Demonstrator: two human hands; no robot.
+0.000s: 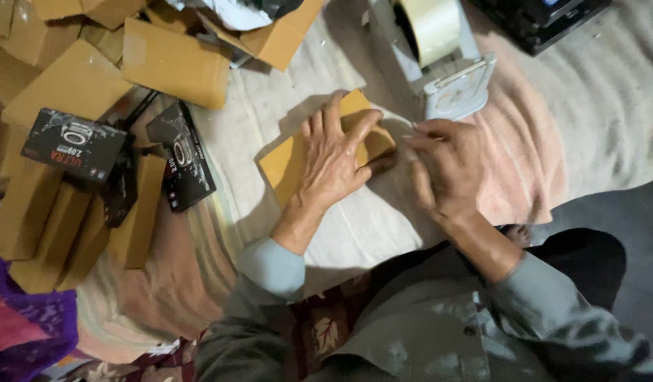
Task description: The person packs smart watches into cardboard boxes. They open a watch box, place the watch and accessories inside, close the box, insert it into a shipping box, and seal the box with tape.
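While left hand presses flat, fingers spread, on small tan cardboard box lying on pale cloth, right hand pinches clear tape strip at box edge. Tape dispenser just behind. Black product boxes well left.

Black product boxes lie beside plain cardboard boxes.

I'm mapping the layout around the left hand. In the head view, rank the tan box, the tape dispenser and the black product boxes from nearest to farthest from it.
1. Tan box: directly under the left hand, touched by it.
2. Tape dispenser: above and to the right in the picture, past the right hand.
3. Black product boxes: far left in the picture, among the brown cartons.
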